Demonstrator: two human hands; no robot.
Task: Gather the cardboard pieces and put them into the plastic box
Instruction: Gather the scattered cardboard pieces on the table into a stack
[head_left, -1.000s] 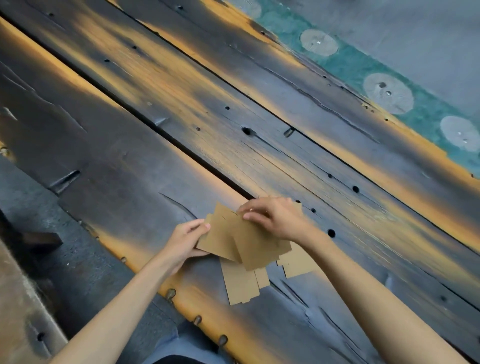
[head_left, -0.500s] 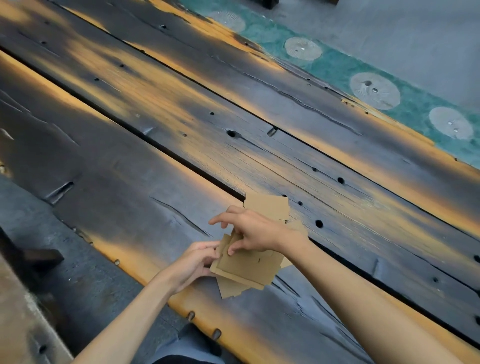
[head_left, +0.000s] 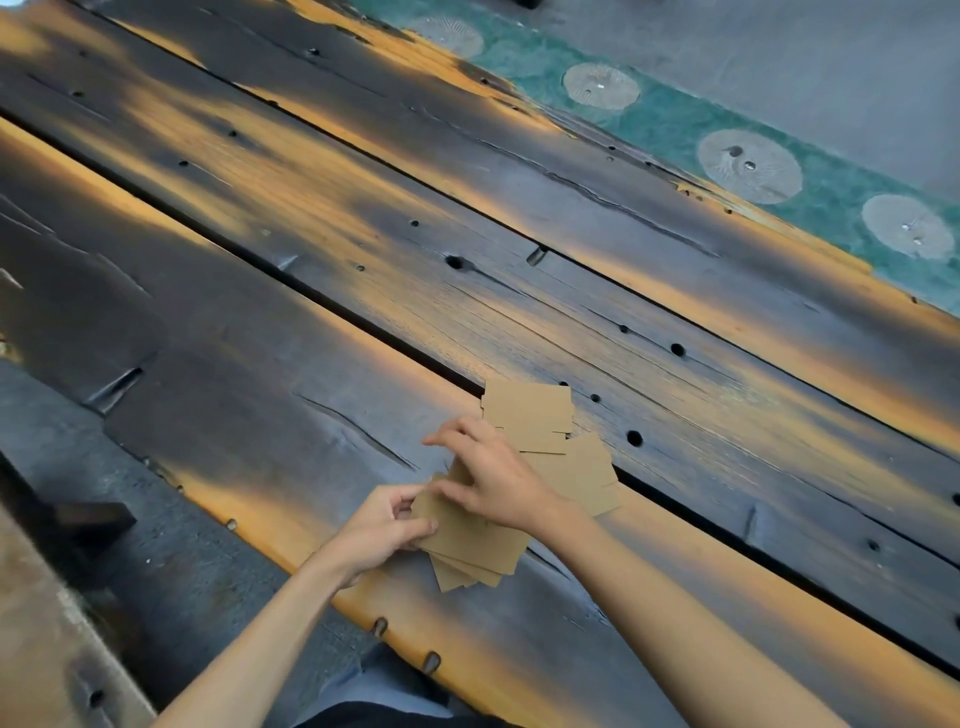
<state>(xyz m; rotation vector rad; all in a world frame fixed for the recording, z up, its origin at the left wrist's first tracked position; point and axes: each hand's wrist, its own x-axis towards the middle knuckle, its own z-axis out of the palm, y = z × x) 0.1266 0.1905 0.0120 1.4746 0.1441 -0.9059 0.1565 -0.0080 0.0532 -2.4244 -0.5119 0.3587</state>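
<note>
Several brown cardboard pieces lie on the dark wooden planks near the front edge. A fanned stack of cardboard pieces (head_left: 470, 551) is pinched at its left edge by my left hand (head_left: 382, 525). My right hand (head_left: 493, 478) rests on top of the stack, fingers spread and pressing down. More loose cardboard pieces (head_left: 530, 410) lie flat just beyond my right hand, and others (head_left: 587, 475) stick out to its right. No plastic box is in view.
The worn plank table (head_left: 363, 249) has dark gaps between boards and several drilled holes. A green strip with pale round discs (head_left: 748, 166) runs along its far edge. Grey floor lies to the left, with a dark block (head_left: 88, 519) on it.
Both hands have drawn the spread pieces toward me into a tighter stack. My right hand has shifted onto the stack, uncovering a flat piece further back.
</note>
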